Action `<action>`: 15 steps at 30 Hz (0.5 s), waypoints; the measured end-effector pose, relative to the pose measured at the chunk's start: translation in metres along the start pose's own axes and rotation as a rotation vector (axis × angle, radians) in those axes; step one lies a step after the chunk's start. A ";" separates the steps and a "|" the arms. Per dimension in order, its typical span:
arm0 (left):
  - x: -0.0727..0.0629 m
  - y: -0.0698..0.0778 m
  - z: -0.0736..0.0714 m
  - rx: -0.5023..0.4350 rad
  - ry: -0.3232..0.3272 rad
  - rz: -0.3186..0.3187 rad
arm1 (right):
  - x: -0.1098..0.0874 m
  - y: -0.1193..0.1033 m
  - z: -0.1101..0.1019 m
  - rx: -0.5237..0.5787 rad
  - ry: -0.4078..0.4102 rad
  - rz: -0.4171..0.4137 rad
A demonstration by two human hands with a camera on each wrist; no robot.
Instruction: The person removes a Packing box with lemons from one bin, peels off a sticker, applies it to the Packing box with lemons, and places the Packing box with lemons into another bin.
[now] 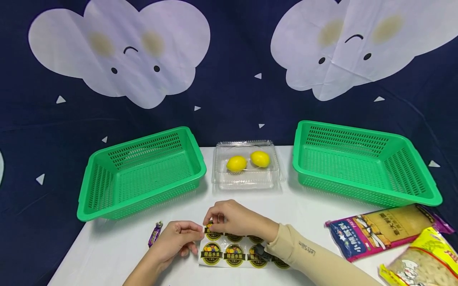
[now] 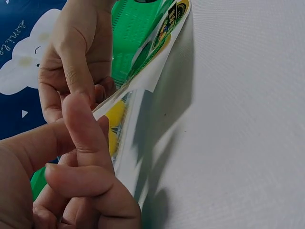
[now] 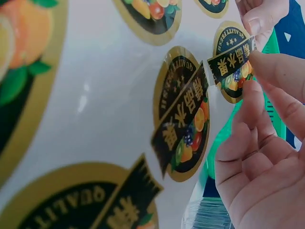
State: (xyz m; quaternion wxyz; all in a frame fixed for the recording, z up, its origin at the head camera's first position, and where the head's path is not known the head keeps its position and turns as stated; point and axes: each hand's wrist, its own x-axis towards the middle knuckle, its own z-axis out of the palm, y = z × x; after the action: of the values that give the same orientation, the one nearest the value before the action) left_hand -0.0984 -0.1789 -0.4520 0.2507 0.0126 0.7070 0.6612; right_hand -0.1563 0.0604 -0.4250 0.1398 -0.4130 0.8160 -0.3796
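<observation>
A white sheet of round fruit stickers (image 1: 223,254), black and gold with fruit pictures, is raised off the table at one edge. My left hand (image 1: 177,241) pinches its left edge near the corner, as the left wrist view shows with the hand (image 2: 81,167) low in frame. My right hand (image 1: 236,218) reaches over the sheet's far left corner. In the right wrist view, its thumb and fingers (image 3: 262,138) pinch the edge of the corner sticker (image 3: 232,62). Whether that sticker has come off its backing I cannot tell.
Two lemons (image 1: 237,163) are in a clear plastic box (image 1: 247,185) at the back, between a left green basket (image 1: 150,176) and a right green basket (image 1: 358,167). A purple-wrapped candy (image 1: 155,234) lies left; a pasta pack (image 1: 386,230) and yellow snack bag (image 1: 425,258) lie right.
</observation>
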 end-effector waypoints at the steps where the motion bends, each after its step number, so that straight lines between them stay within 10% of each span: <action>1: 0.000 0.000 0.000 -0.001 -0.001 0.000 | 0.001 0.000 0.000 -0.005 0.002 0.002; 15: 0.000 0.000 0.001 -0.015 0.013 -0.004 | 0.005 0.004 0.001 -0.029 0.022 0.024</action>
State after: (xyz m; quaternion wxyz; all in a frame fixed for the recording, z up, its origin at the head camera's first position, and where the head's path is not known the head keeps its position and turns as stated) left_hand -0.0985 -0.1778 -0.4520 0.2472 0.0051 0.7038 0.6660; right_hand -0.1608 0.0575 -0.4279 0.1294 -0.4010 0.8278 -0.3705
